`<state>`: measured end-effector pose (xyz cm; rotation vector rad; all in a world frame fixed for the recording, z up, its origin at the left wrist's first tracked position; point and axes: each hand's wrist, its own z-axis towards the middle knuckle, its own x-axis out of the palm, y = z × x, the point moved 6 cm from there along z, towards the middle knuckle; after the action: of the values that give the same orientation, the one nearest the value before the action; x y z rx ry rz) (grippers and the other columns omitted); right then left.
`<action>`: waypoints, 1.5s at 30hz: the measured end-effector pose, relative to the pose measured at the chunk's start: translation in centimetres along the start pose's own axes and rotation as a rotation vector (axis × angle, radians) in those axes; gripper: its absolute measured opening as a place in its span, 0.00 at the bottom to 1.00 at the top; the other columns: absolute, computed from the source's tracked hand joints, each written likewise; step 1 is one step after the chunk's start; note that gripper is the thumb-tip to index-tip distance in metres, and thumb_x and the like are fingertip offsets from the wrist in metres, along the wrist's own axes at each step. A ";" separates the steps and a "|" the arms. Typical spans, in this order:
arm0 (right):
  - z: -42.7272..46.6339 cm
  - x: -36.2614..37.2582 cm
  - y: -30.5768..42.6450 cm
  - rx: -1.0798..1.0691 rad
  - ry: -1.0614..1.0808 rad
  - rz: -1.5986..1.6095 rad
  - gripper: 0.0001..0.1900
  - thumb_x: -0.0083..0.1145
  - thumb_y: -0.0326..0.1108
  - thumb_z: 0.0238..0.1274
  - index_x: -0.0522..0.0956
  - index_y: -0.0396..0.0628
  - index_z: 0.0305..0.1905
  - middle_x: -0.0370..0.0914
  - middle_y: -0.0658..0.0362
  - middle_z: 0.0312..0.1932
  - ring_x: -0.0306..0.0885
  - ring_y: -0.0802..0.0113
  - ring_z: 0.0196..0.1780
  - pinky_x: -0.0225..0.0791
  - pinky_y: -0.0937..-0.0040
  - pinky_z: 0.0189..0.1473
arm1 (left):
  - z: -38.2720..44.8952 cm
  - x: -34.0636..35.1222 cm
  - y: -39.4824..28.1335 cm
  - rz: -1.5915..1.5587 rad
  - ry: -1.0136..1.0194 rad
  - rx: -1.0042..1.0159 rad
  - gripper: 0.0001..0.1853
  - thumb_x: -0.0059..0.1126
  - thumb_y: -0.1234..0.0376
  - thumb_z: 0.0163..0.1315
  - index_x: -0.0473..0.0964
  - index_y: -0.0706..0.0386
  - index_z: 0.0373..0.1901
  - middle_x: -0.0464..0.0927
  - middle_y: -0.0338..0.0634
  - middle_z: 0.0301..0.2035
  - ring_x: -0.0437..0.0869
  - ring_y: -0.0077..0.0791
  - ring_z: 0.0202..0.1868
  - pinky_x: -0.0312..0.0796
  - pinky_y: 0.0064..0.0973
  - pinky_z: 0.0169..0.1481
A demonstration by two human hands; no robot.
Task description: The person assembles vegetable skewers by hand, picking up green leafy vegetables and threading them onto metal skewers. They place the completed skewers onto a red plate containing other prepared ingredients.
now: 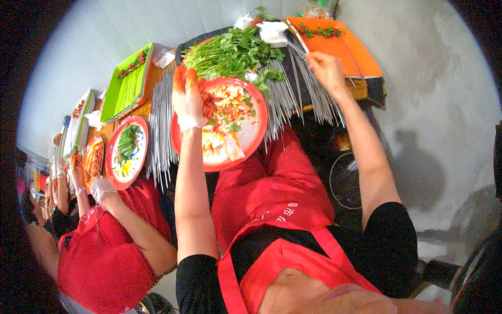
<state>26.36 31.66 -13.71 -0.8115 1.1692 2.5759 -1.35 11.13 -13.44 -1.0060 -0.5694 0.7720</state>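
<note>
My left hand (188,98) wears a clear plastic glove, stained orange-red at the fingers. It is raised over the left rim of a red-rimmed plate (257,147), fingers straight and a little apart, with nothing visible in them. On that plate lie dark red meat pieces (208,104), a chopped reddish mix (231,98), bits of green leaf and pale slices (229,147). My bare right hand (325,70) hovers by the orange tray's near left corner, above a bundle of metal skewers (313,82). Its fingers are curled and blurred; whether they pinch anything is unclear.
Behind the plate is a heap of cilantro (235,49), beside white tissues (273,33). The orange tray (353,55) and green tray (127,84) hold filled skewers. More skewers (162,121) overhang the table edge. At left, a gloved co-worker (104,192) sits by a plate of greens (127,145).
</note>
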 end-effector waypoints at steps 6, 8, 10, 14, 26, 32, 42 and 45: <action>8.8 -2.4 -13.3 0.183 -0.117 -0.156 0.10 0.53 0.38 0.56 0.81 0.46 0.36 0.78 0.62 0.18 0.73 0.78 0.19 0.67 0.77 0.24 | -1.8 -0.9 0.0 0.080 0.005 -0.169 0.16 0.45 0.66 0.63 0.72 0.67 0.46 0.76 0.44 0.39 0.75 0.24 0.38 0.68 0.21 0.44; 10.6 -2.4 -18.0 0.250 -0.105 -0.223 0.10 0.53 0.38 0.55 0.81 0.46 0.36 0.78 0.62 0.18 0.73 0.77 0.18 0.67 0.78 0.24 | -2.1 -0.6 0.7 0.056 0.047 -0.178 0.15 0.45 0.67 0.63 0.72 0.68 0.46 0.77 0.43 0.37 0.75 0.23 0.37 0.68 0.20 0.43; 11.9 -1.9 -20.7 0.217 -0.150 -0.304 0.09 0.53 0.35 0.54 0.81 0.44 0.33 0.78 0.59 0.18 0.75 0.73 0.18 0.69 0.73 0.27 | -1.9 -1.6 1.8 0.229 0.063 -0.011 0.14 0.46 0.67 0.62 0.73 0.68 0.44 0.77 0.42 0.37 0.76 0.22 0.36 0.68 0.20 0.41; 13.0 -1.3 -23.6 0.232 -0.192 -0.416 0.06 0.53 0.33 0.46 0.79 0.43 0.25 0.77 0.49 0.21 0.77 0.56 0.28 0.70 0.61 0.32 | -3.0 -1.1 2.1 0.006 0.097 -0.222 0.13 0.45 0.69 0.62 0.75 0.68 0.41 0.78 0.43 0.38 0.77 0.23 0.37 0.70 0.20 0.42; 12.8 -0.8 -26.0 0.471 -0.097 -0.534 0.08 0.55 0.33 0.45 0.78 0.39 0.28 0.78 0.45 0.32 0.77 0.50 0.38 0.70 0.56 0.39 | -2.8 -1.3 3.4 0.139 0.206 -0.127 0.10 0.47 0.75 0.59 0.75 0.68 0.39 0.79 0.43 0.35 0.78 0.23 0.35 0.72 0.20 0.41; 13.7 0.0 -30.4 0.286 -0.262 -0.735 0.05 0.58 0.35 0.42 0.81 0.48 0.24 0.79 0.56 0.24 0.79 0.60 0.29 0.72 0.65 0.30 | -3.1 -1.5 3.3 0.175 0.172 -0.131 0.10 0.48 0.75 0.58 0.76 0.69 0.39 0.79 0.42 0.35 0.78 0.22 0.35 0.70 0.18 0.39; 13.1 -0.5 -24.8 0.266 -0.035 -0.868 0.10 0.53 0.36 0.52 0.79 0.41 0.32 0.77 0.43 0.34 0.77 0.49 0.39 0.71 0.59 0.35 | -3.4 -1.3 2.4 0.183 0.237 -0.200 0.10 0.47 0.74 0.59 0.75 0.69 0.38 0.79 0.44 0.33 0.81 0.25 0.34 0.72 0.19 0.38; 12.7 -0.7 -17.7 0.134 -0.038 -0.985 0.09 0.52 0.36 0.53 0.79 0.43 0.33 0.76 0.44 0.35 0.76 0.49 0.40 0.70 0.57 0.38 | -3.1 -1.4 2.8 0.132 0.275 -0.095 0.09 0.47 0.74 0.59 0.76 0.69 0.37 0.79 0.44 0.33 0.81 0.25 0.34 0.73 0.20 0.38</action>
<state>28.74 52.90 -17.76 -0.9713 0.6510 1.6718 -0.73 9.30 -17.43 -1.2242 -0.3061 0.7119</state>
